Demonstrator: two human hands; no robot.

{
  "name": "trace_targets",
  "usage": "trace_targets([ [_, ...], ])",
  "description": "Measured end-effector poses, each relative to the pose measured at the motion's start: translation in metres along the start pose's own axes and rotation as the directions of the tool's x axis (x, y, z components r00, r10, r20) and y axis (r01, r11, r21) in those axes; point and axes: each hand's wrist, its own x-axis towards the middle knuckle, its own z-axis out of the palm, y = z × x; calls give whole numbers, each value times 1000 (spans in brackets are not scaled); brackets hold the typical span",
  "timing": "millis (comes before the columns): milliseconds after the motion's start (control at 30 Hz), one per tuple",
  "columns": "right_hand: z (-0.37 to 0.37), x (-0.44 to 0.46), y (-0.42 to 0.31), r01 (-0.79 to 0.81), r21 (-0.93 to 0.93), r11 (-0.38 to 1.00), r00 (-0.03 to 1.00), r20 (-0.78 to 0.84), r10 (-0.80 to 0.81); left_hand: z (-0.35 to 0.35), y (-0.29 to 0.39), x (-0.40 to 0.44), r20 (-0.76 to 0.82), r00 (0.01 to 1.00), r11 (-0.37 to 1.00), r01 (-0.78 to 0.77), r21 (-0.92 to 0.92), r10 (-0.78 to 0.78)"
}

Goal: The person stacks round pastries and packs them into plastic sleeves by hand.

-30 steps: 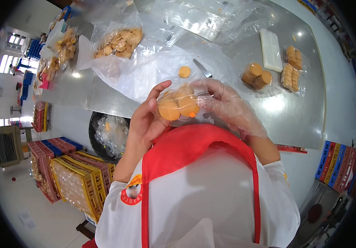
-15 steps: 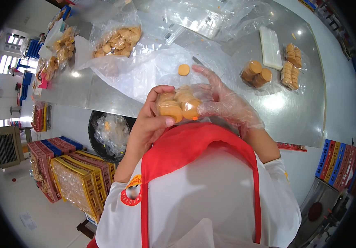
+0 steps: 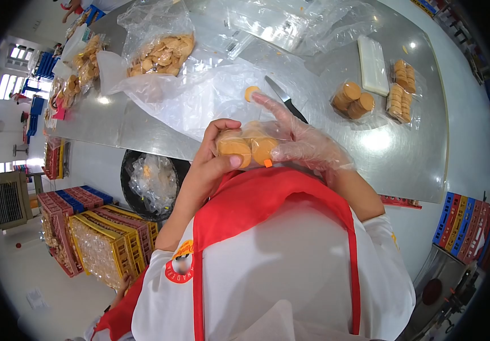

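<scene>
A clear bag of round cookies [image 3: 263, 149] sits between my two hands, close to the red apron. My bare left hand [image 3: 213, 156] grips its left side, thumb in front and fingers behind. On the right side, my right hand [image 3: 307, 142] in a clear plastic glove pinches the bag with its thumb; some fingers are hidden behind the plastic. The right forefinger stretches up to a loose round cookie [image 3: 249, 92] on a plastic sheet, covering part of it. A small orange tag [image 3: 268, 163] shows at the bag's lower edge. Beside the gloved hand lies a black-handled knife [image 3: 282, 94].
Left on the metal table [image 3: 100, 122] lies an open bag of cookies [image 3: 162, 55]. Packed cookies [image 3: 354, 101], more filled bags [image 3: 401, 94] and a stack of clear bags [image 3: 373, 65] lie right. A black bin [image 3: 151, 184] stands below left, near crates [image 3: 114, 244] and another person's hand [image 3: 124, 283].
My right forefinger has shifted left onto the loose cookie, uncovering more of the knife. My left hand keeps its hold on the bag. Another person's arm has appeared at lower left.
</scene>
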Motion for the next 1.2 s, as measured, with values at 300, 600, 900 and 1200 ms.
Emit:
trace_targets([
  [300, -13, 3, 12, 68, 7, 998, 998, -3, -68, -11, -4, 1, 21, 999, 995, -27, -92, 29],
  [600, -15, 0, 6, 141, -44, 989, 969, -197, -147, -48, -13, 1, -89, 979, 976, -192, -106, 183],
  [900, -26, -10, 1, 159, 50, 986, 938, -319, -135, -66, -54, 15, -358, 801, 877, -439, 194, 480],
  [1200, -32, -6, 7, 128, 74, 989, 959, -264, -105, -79, -88, 35, -51, 747, 301, -204, 932, 663],
])
